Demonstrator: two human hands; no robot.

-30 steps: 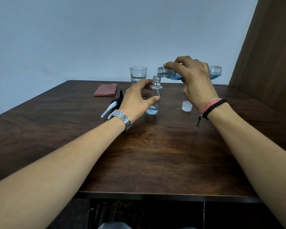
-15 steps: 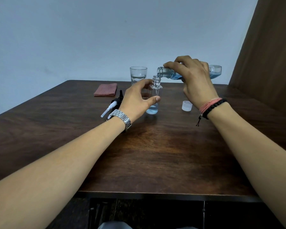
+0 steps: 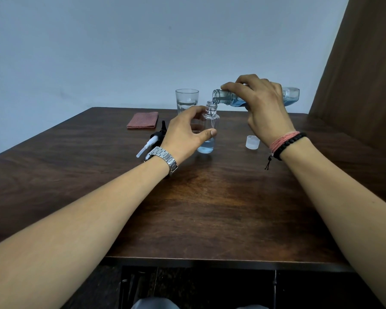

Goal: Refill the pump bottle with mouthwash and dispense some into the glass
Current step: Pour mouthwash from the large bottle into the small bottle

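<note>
Both forearms are bare, no sleeves anywhere up to the frame edge. On the left wrist sits a silver metal watch [image 3: 165, 159] with a linked bracelet band, its face turned out of sight. The right wrist carries two bands side by side: a wrap of thin pinkish-red cord [image 3: 281, 142] and a bracelet of round black beads [image 3: 290, 146], with a short black knotted string dangling below it.
</note>
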